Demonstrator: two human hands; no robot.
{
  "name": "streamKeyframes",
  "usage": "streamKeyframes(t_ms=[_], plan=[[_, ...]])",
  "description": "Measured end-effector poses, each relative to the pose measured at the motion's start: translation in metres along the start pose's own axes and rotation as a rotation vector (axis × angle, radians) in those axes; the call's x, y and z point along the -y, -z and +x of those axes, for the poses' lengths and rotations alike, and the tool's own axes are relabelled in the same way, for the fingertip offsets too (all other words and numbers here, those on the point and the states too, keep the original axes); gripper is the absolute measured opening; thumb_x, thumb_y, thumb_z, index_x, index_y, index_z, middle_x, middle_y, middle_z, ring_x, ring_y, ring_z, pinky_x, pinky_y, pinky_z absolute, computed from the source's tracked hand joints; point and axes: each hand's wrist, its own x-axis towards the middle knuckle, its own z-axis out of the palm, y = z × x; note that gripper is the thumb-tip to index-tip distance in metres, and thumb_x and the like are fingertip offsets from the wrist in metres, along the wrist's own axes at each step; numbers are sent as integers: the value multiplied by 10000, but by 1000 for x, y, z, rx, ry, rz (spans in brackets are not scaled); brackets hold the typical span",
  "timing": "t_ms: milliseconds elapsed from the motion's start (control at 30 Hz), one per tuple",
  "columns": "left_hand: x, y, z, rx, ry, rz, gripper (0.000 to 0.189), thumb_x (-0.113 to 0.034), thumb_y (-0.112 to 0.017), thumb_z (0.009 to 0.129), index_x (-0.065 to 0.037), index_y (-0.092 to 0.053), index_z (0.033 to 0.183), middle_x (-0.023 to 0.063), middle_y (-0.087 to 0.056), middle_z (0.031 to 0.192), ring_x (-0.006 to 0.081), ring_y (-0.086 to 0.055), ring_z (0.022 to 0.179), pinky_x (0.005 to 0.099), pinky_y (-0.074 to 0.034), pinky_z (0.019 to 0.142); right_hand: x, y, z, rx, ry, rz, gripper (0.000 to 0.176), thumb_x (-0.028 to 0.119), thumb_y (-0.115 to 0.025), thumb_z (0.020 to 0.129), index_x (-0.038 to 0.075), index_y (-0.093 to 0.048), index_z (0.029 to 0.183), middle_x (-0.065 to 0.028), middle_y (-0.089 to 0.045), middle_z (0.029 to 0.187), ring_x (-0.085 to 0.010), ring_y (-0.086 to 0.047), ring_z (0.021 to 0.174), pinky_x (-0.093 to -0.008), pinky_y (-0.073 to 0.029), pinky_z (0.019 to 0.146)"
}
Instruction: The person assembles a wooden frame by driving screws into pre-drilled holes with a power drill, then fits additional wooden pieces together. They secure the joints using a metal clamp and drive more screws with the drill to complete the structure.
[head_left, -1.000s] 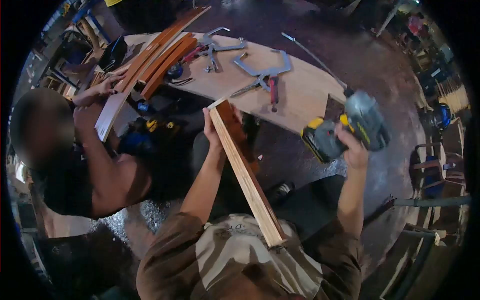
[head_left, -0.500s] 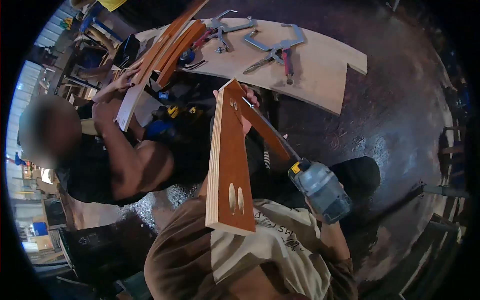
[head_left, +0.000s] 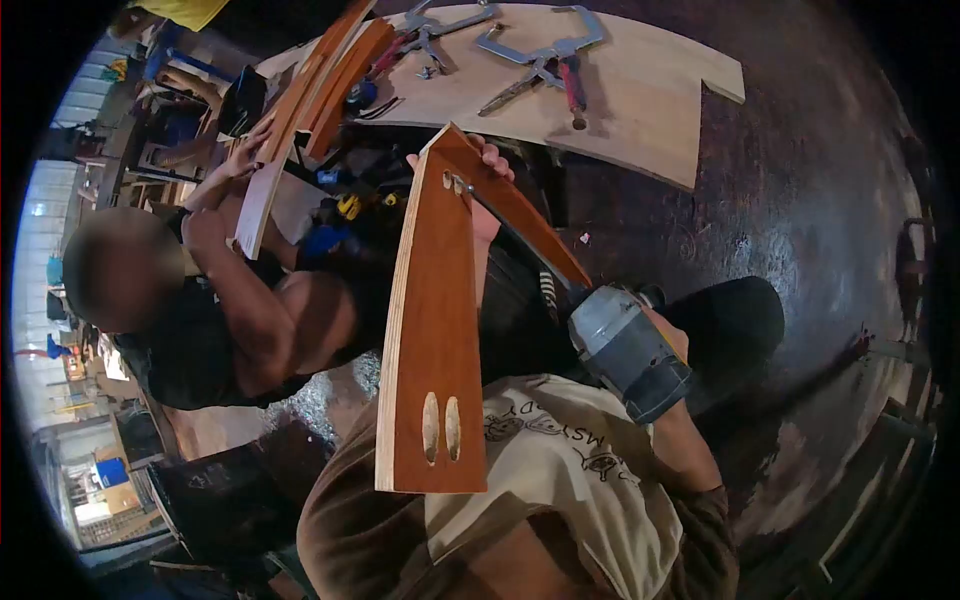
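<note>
My left hand [head_left: 486, 222] grips the top corner of an angled wooden frame piece [head_left: 435, 300], its fingers wrapped over the joint. The piece is two reddish-brown plywood boards meeting in a V, with pale edges. A pair of oval pocket holes [head_left: 442, 428] shows near its lower end, and a smaller pair sits near the corner. My right hand [head_left: 668, 338] is closed round a cordless drill driver [head_left: 630, 352], partly hidden behind the tool's body. The driver's long bit [head_left: 515, 235] reaches up to the pocket holes by the corner; whether it is seated cannot be told.
Metal face clamps [head_left: 555, 62] with red grips lie on a plywood sheet [head_left: 650, 120] ahead. To the left, another person [head_left: 250, 310] holds long brown boards [head_left: 315, 90]. Yellow-and-black tools [head_left: 348, 206] lie below those boards.
The driver has moved up and left, bringing its bit tip from beside the frame piece to the holes near the corner. The frame piece has shifted left in my left hand.
</note>
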Motion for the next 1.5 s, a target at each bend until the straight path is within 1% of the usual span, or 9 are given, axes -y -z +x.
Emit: streamKeyframes(t_ms=[67,267,367,467,800,867,1300,1367,1500], plan=[[-1,6,0,131,14,13,804,-734,-455,924,-8,-540,1257,140,-591,1040,305,-582,994,469,-477,938,8,2,4,16,56,-76,538,70,-789,723,-52,-639,1225,-191,-719,1118,-254,-733,935,-326,-556,854],[-1,5,2,127,21,46,819,-760,-443,910,-13,-544,1230,129,-586,1022,294,-572,950,460,-468,919,16,7,10,49,109,-233,621,111,-809,663,-46,-638,1240,-186,-723,1052,-252,-728,867,-334,-552,780],[0,5,1,113,5,120,829,-772,-439,903,-13,-549,1217,124,-583,1004,284,-565,930,450,-464,904,21,11,11,67,66,-174,672,145,-819,641,-29,-637,1264,-173,-724,1025,-245,-719,832,-332,-544,758],[0,5,0,37,14,70,902,-805,-387,900,26,-552,1210,157,-583,975,282,-560,899,431,-470,863,19,8,12,-5,181,-129,687,150,-812,642,-12,-635,1286,-166,-724,1010,-242,-714,819,-331,-539,759],[1,5,0,62,12,81,907,-807,-372,903,28,-547,1210,157,-572,956,271,-533,884,420,-447,848,41,14,14,63,36,-164,726,197,-813,648,57,-624,1335,-139,-696,920,-282,-691,761,-356,-530,742],[-2,1,1,86,42,179,796,-754,-476,898,-25,-562,1208,118,-580,963,268,-538,912,433,-432,898,47,17,15,90,42,-193,739,221,-810,653,69,-616,1350,-124,-677,884,-275,-684,751,-362,-524,738],[-3,10,3,168,68,134,837,-746,-491,899,6,-517,1264,146,-572,1041,293,-535,989,460,-424,963,68,23,14,137,-3,-325,805,320,-815,635,127,-595,1384,-96,-571,750,-276,-617,643,-387,-489,643],[-2,5,2,118,45,170,892,-794,-388,908,25,-541,1227,167,-584,1020,295,-544,954,431,-438,899,72,24,14,144,-15,-370,784,307,-810,643,129,-602,1378,-83,-544,722,-264,-602,622,-384,-489,628],[-5,11,6,146,69,171,902,-794,-397,905,34,-532,1234,182,-579,1039,303,-543,964,438,-437,906,75,21,13,106,34,-414,747,296,-803,656,124,-619,1359,-70,-532,717,-244,-590,605,-368,-488,607]])
